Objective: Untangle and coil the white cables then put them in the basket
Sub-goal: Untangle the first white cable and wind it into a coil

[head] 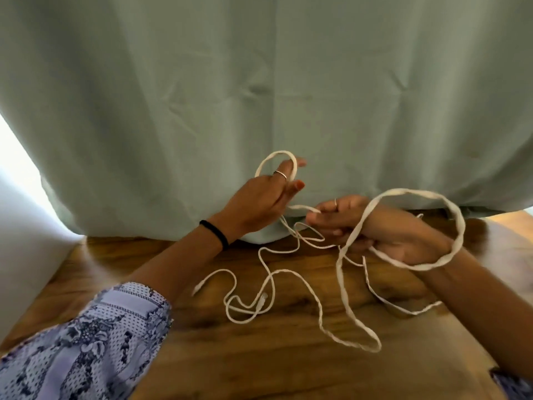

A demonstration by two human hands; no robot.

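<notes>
White cables (291,272) lie tangled in loose loops on the wooden table (259,365). My left hand (261,197) is raised above the table's far edge, a small cable loop hooked round its extended fingers. My right hand (343,217) pinches a cable strand between thumb and fingers just right of the left hand. A large loop (458,223) hangs round my right wrist and trails down onto the table. One plug end (263,298) lies in the tangle. No basket is in view.
A pale green curtain (259,82) hangs right behind the table's far edge, close to both hands. A white wall (23,241) stands at the left. My patterned sleeve (86,342) covers the near-left corner of the table.
</notes>
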